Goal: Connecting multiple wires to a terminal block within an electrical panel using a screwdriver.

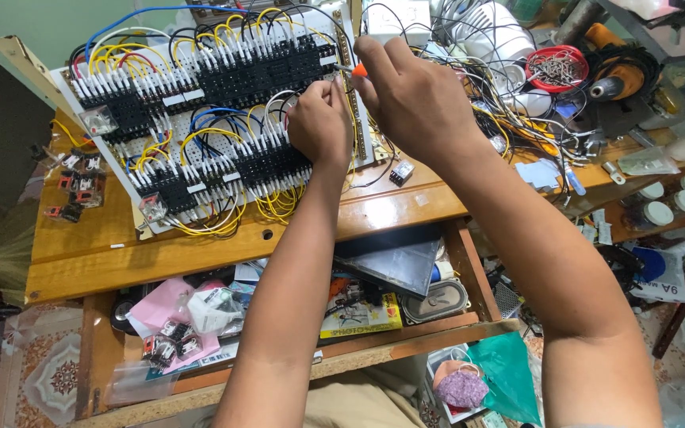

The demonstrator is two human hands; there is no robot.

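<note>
A white perforated panel (124,170) leans on the wooden bench, carrying rows of black relay sockets (255,75) wired with yellow, blue and white leads. My right hand (414,99) grips an orange-handled screwdriver (356,70), its tip pointing left at the right end of the upper socket row. Just below that tip, my left hand (320,123) pinches a wire at the panel with its fingers closed. Both forearms reach up from the bottom of the head view.
A red bowl of small metal parts (556,67), a yellow and black power tool (624,75) and tangled wires crowd the right side. Loose relays (81,186) lie at the left. A small black part (400,173) sits near the panel. The open drawer (295,309) below holds clutter.
</note>
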